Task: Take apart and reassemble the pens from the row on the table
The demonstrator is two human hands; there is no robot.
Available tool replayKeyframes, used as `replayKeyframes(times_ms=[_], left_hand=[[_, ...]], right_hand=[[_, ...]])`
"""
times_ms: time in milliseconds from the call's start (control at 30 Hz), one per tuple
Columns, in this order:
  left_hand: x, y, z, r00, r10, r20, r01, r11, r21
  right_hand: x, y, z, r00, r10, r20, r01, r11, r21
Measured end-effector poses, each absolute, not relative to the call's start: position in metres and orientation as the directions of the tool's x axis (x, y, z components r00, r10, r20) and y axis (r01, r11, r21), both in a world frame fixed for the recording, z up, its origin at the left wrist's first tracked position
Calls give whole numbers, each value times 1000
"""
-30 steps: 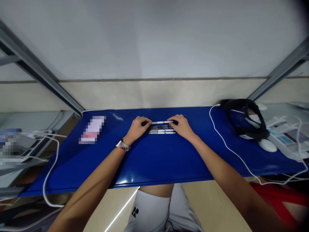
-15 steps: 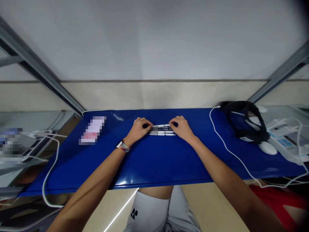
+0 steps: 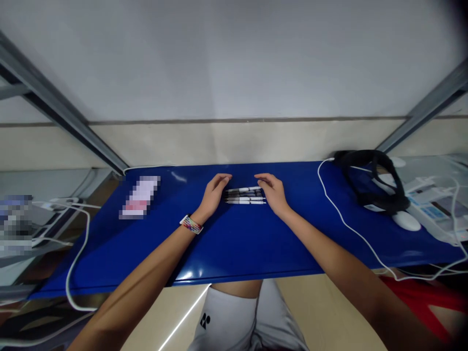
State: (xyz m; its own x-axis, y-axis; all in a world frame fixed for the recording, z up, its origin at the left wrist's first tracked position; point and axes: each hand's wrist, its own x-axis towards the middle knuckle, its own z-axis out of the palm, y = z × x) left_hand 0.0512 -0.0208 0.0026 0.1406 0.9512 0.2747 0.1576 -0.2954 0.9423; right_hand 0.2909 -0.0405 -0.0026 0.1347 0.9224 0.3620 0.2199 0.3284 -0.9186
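Observation:
Several pens (image 3: 244,195), white and dark, lie side by side in a neat row at the far middle of a blue table (image 3: 234,243). My left hand (image 3: 213,193) stands on edge against the left ends of the pens, fingers straight. My right hand (image 3: 272,192) stands the same way against their right ends. Neither hand grips anything. A coloured band sits on my left wrist.
A blurred pink-white packet (image 3: 140,196) lies at the far left of the table. A white cable (image 3: 343,219) runs across the right part. A black strap (image 3: 373,183) and white devices (image 3: 404,220) sit at the far right. Metal frame bars rise on both sides.
One second ago both hands held a white pen above the row and set it down. Now the fingers have opened flat against the two ends of the row.

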Motion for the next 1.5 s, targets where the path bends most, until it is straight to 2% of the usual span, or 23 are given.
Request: replayKeyframes(times_ms=[67,167,333,567,700,1100,1300,1500], left_hand=[[57,-22,-1,106,959,264,79,-273,959],[64,-25,-5,88,966,245,52,-250,967],[72,-28,-9,80,970,229,-21,-228,973],[74,-32,-12,31,977,210,-13,-210,978],[75,-36,-10,25,983,183,-39,-182,983],[72,-38,-2,53,964,261,118,-265,957],[61,-34,7,93,922,375,254,-386,887],[51,-26,7,103,895,434,342,-441,830]], right_hand=[[285,-42,-6,160,936,313,161,288,-944],[281,-44,-8,187,948,256,134,234,-963],[279,-44,-9,207,950,235,103,217,-971],[277,-43,-10,173,955,240,171,211,-962],[276,-44,-10,147,946,290,213,256,-943],[280,-45,-6,72,924,375,332,332,-883],[287,-51,4,-84,887,454,399,448,-800],[289,-61,20,-391,788,477,453,615,-645]])
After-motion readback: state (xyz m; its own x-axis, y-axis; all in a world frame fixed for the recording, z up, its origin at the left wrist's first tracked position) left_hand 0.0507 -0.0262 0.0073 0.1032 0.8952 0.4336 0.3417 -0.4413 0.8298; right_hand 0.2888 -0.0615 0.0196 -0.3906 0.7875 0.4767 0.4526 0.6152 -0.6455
